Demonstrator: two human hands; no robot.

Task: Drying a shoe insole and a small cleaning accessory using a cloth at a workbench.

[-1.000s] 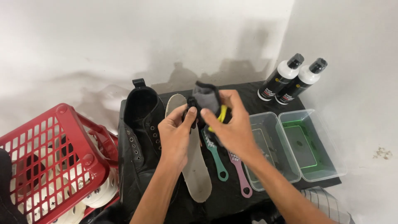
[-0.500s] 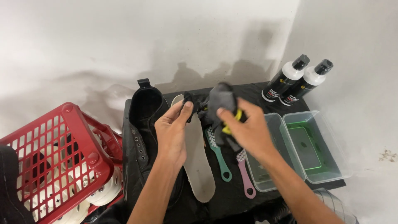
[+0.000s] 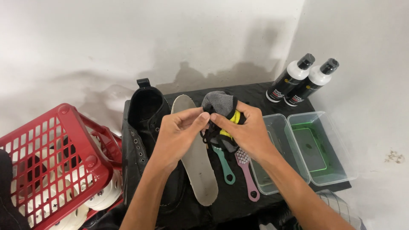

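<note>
My right hand [image 3: 245, 130] grips a grey cloth [image 3: 218, 102] with a yellow band, bunched with a black shoelace, above the black mat [image 3: 272, 179]. Fingertips of my left hand [image 3: 179, 132] pinch the lace at the cloth's left side, meeting my right thumb. Under my hands lies a grey insole [image 3: 200, 166] beside a black high-top shoe [image 3: 142, 123]. A teal brush [image 3: 225, 164] and a pink brush [image 3: 247, 172] lie just below my right hand.
Two clear plastic tubs [image 3: 330, 170] sit at the right, one with green liquid. Two white bottles with black caps [image 3: 300, 79] stand at the back right. A red plastic basket [image 3: 64, 140] holding shoes stands at the left. A white wall is behind.
My hands have come together again over the insole; the left fingertips now pinch the lace by the cloth, which my right hand had held further right and higher.
</note>
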